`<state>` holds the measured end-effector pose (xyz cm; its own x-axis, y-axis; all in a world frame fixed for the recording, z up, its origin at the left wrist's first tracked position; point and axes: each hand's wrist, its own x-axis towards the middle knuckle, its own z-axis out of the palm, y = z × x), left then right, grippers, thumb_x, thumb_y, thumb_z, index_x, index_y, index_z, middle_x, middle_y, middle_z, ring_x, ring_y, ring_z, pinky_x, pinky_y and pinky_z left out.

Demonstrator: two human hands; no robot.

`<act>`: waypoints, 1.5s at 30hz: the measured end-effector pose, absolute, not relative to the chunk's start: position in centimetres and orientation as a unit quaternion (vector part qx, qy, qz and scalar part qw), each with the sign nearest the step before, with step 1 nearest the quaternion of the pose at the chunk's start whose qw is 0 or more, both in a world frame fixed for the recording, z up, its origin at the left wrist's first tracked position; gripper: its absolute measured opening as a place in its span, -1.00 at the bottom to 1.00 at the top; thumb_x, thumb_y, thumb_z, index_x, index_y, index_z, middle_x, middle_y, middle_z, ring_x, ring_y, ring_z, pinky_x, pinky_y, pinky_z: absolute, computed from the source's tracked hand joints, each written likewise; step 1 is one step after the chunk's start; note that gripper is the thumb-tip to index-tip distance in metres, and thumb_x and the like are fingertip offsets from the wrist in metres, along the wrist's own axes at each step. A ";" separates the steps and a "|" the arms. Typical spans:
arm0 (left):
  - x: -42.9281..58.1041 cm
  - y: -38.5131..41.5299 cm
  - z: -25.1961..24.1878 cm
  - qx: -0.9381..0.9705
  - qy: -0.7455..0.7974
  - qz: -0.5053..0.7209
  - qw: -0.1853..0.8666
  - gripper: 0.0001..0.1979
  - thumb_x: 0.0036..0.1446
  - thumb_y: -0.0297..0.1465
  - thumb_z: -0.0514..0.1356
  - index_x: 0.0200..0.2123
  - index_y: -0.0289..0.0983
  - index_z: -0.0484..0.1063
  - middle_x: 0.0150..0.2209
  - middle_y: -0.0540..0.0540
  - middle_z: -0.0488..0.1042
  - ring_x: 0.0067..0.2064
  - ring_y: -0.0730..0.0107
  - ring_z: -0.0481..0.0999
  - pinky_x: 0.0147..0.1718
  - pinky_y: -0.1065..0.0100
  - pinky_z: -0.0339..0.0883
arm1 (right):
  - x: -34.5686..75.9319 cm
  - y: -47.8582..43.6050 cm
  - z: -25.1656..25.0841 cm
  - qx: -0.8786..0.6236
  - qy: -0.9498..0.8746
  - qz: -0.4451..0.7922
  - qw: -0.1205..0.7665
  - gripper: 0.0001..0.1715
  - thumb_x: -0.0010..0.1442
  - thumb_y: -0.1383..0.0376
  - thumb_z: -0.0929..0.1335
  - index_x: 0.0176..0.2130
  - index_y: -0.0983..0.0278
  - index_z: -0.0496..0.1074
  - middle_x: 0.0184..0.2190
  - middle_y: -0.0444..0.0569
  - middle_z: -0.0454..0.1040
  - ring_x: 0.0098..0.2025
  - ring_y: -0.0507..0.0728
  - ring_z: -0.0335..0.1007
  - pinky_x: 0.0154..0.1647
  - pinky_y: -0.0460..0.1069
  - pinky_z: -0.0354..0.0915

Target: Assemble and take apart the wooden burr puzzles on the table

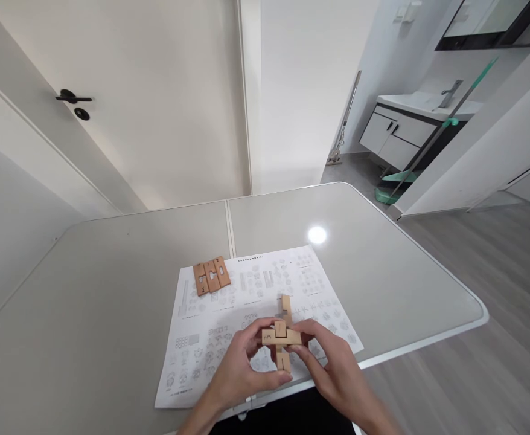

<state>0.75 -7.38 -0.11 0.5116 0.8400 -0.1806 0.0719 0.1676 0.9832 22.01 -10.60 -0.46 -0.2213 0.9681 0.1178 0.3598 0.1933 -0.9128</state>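
Observation:
Above the near part of a printed sheet, several light wooden burr puzzle pieces (280, 338) are fitted crosswise, some with dark marks on them. My left hand (240, 362) grips them from the left, its thumb at the lower block and its fingers behind. From the right, my right hand (332, 362) pinches the end of the crosswise piece between thumb and forefinger. Just beyond the fingers shows a notched wooden stick (285, 303); whether it joins the held pieces or lies on the sheet, I cannot tell.
Three flat, slotted wooden pieces (211, 276) lie side by side on the sheet's upper left. The white sheet (192, 374) bears rows of small diagrams and rests on a grey table (111, 302) with a pale rim. A door and a washroom with a sink cabinet (396, 136) stand beyond.

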 end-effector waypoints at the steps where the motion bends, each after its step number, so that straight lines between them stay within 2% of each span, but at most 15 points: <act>1: 0.7 -7.4 0.0 0.577 0.397 0.293 0.651 -0.34 -0.02 -0.32 0.49 0.16 -0.21 0.41 -0.05 -0.13 0.53 0.02 0.09 0.51 0.06 0.16 0.41 | 22.0 -10.7 -0.5 -0.499 -0.668 0.400 0.381 -0.81 0.46 0.22 0.27 0.04 0.11 0.39 -0.25 -0.10 0.57 -0.24 0.14 0.50 -0.18 -0.02 0.42; 8: 0.7 -7.6 -0.1 0.579 0.393 0.302 0.647 -0.34 -0.03 -0.31 0.49 0.15 -0.22 0.41 -0.01 -0.16 0.54 0.03 0.05 0.52 0.04 0.17 0.42 | 21.6 -10.9 -0.5 -0.509 -0.658 0.401 0.384 -0.81 0.45 0.21 0.28 0.02 0.12 0.41 -0.25 -0.09 0.58 -0.24 0.13 0.50 -0.21 -0.05 0.42; 13: 0.5 -7.7 -0.2 0.581 0.400 0.294 0.645 -0.33 -0.04 -0.38 0.48 0.16 -0.20 0.40 0.03 -0.15 0.54 0.05 0.08 0.52 0.08 0.17 0.40 | 21.7 -11.0 -0.3 -0.507 -0.648 0.425 0.378 -0.78 0.46 0.18 0.28 0.05 0.13 0.39 -0.34 -0.11 0.53 -0.33 0.11 0.45 -0.39 -0.09 0.36; 19: -0.1 -7.9 -0.7 0.569 0.380 0.310 0.660 -0.31 -0.06 -0.39 0.48 0.16 -0.21 0.40 -0.01 -0.11 0.54 0.01 0.12 0.53 0.06 0.21 0.40 | 21.6 -10.8 0.2 -0.459 -0.687 0.418 0.377 -0.79 0.47 0.29 0.24 0.05 0.10 0.35 -0.19 -0.08 0.55 -0.24 0.11 0.48 -0.17 -0.06 0.40; 25: -0.2 -8.1 -0.5 0.592 0.400 0.308 0.628 -0.32 -0.06 -0.46 0.45 0.17 -0.18 0.39 0.00 -0.10 0.53 0.03 0.14 0.52 0.07 0.24 0.40 | 21.2 -10.8 0.3 -0.463 -0.676 0.429 0.380 -0.77 0.46 0.29 0.24 0.08 0.12 0.35 -0.22 -0.08 0.57 -0.23 0.13 0.52 -0.20 -0.06 0.42; 29: -0.2 -8.0 -0.3 0.607 0.392 0.304 0.621 -0.31 -0.04 -0.43 0.46 0.18 -0.19 0.37 -0.09 -0.07 0.54 -0.06 0.20 0.53 -0.03 0.27 0.45 | 21.1 -11.0 0.2 -0.477 -0.668 0.423 0.384 -0.79 0.46 0.25 0.26 0.05 0.14 0.39 -0.26 -0.07 0.59 -0.26 0.14 0.52 -0.21 -0.05 0.43; 36: -0.6 -8.2 -0.4 0.596 0.381 0.306 0.637 -0.30 -0.06 -0.40 0.47 0.17 -0.22 0.38 -0.08 -0.10 0.53 -0.05 0.17 0.53 -0.04 0.26 0.45 | 21.2 -11.2 0.0 -0.466 -0.687 0.408 0.380 -0.78 0.46 0.25 0.24 0.07 0.13 0.36 -0.18 -0.04 0.58 -0.21 0.15 0.54 -0.14 -0.01 0.43; 41: -0.8 -9.0 0.2 0.602 0.404 0.308 0.616 -0.34 -0.03 -0.39 0.45 0.16 -0.22 0.38 -0.03 -0.12 0.52 -0.01 0.14 0.53 -0.02 0.24 0.45 | 20.9 -11.4 0.0 -0.464 -0.689 0.414 0.373 -0.80 0.46 0.22 0.25 0.03 0.15 0.36 -0.28 -0.06 0.56 -0.24 0.17 0.53 -0.21 -0.01 0.41; 45: -0.7 -9.7 1.1 0.612 0.417 0.308 0.597 -0.34 -0.04 -0.38 0.44 0.16 -0.23 0.38 0.01 -0.16 0.52 0.05 0.09 0.52 0.09 0.19 0.41 | 20.6 -11.9 0.2 -0.470 -0.682 0.403 0.390 -0.79 0.45 0.19 0.26 0.01 0.16 0.39 -0.36 -0.08 0.54 -0.30 0.17 0.52 -0.27 -0.03 0.41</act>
<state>-0.73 -9.66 1.07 0.4630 0.8780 -0.1212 0.1430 0.0610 0.9878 20.61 -11.89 0.23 -0.2542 0.9550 0.1528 0.3260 0.2334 -0.9161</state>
